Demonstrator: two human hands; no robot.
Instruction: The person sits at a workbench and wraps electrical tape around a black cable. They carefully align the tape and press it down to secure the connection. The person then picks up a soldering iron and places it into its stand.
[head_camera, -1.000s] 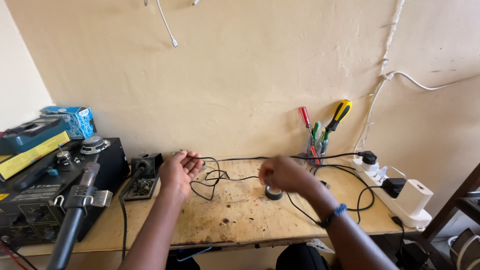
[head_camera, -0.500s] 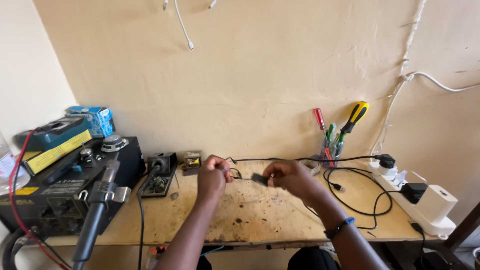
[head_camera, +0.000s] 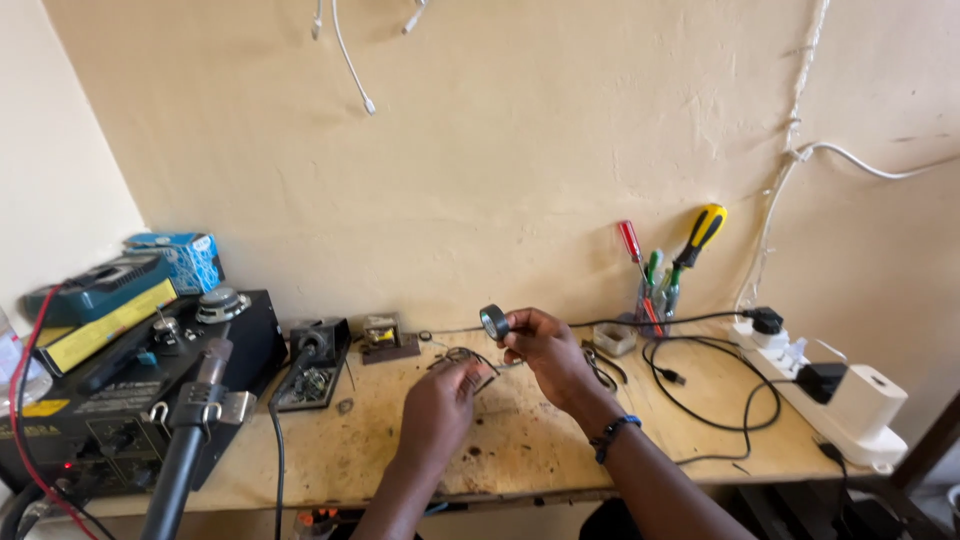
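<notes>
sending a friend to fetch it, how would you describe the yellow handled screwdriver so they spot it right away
Start at the white power strip at the right end of the wooden bench, then look just left to the small tool holder against the wall. The yellow handled screwdriver stands in it, leaning right. Its yellow and black handle is the fattest there, beside a slimmer red one.

Soft even daylight, sharp, wide-angle distortion.

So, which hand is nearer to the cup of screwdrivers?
The right hand, holding a black tape roll, is nearer to the cup of screwdrivers. The left hand is farther away and lower.
</notes>
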